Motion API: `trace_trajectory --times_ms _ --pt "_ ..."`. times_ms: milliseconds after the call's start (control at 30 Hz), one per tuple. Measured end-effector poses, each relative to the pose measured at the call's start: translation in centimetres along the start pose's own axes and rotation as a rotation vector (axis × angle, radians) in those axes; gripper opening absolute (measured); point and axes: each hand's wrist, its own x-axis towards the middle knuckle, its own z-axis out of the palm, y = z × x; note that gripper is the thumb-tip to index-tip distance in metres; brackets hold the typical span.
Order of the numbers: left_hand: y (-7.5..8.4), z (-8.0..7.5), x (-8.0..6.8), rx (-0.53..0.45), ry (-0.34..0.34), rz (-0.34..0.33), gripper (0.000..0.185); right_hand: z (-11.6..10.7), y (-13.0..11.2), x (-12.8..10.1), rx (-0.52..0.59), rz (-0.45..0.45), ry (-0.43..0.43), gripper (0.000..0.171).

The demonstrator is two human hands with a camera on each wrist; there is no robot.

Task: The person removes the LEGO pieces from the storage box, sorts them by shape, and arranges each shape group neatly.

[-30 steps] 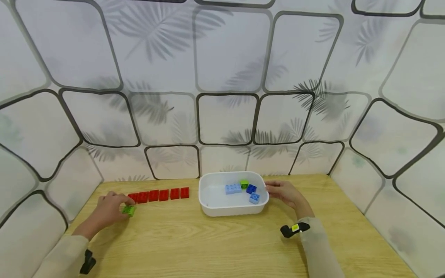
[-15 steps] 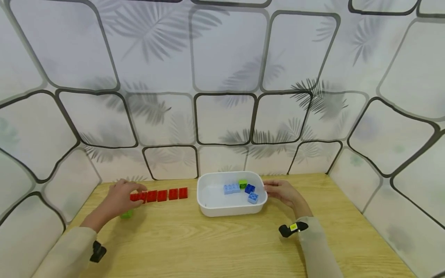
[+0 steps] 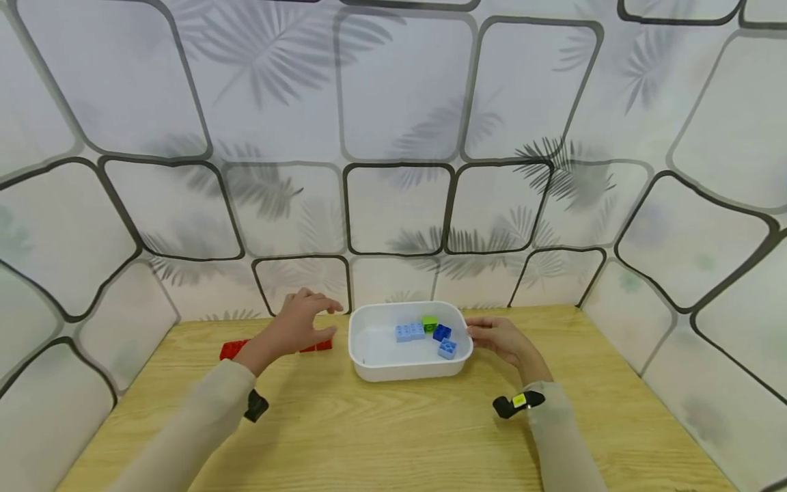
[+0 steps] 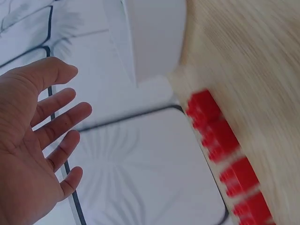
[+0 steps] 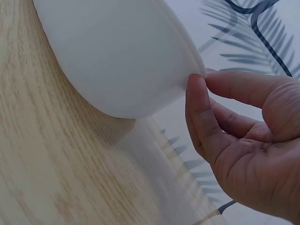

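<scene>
My left hand (image 3: 296,324) is above the row of red toy bricks (image 3: 231,349), just left of a white plastic tray (image 3: 399,374). Its fingers are spread and loosely bent, with nothing in them, as the left wrist view also shows. The forearm and hand cover the middle of the row. At the tray's right end, my right hand (image 3: 504,340) pinches the rim between thumb and fingers; the right wrist view shows the fingertips (image 5: 196,82) at its edge. Inside the tray lie a long light blue brick (image 3: 410,333), a green brick (image 3: 429,324), a dark blue brick (image 3: 441,333) and a smaller light blue brick (image 3: 447,349).
The wooden table (image 3: 381,437) carries everything. A patterned wall covering (image 3: 399,212) rises right behind the bricks and the tray, and also encloses the left and right sides.
My left hand let go of a green brick left of the red row, then moved right over the bricks toward the tray. That green brick is now hidden. The right hand has stayed put.
</scene>
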Motion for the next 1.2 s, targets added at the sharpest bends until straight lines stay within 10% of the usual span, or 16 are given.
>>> trace_trajectory --times_ms 533,1200 --pt "4.9 5.0 7.1 -0.051 -0.104 0.02 0.039 0.0 0.2 0.1 0.014 -0.004 0.008 0.05" --pt "5.7 10.4 8.2 0.021 -0.211 -0.047 0.048 0.0 0.1 0.0 0.016 0.0 0.012 0.051"
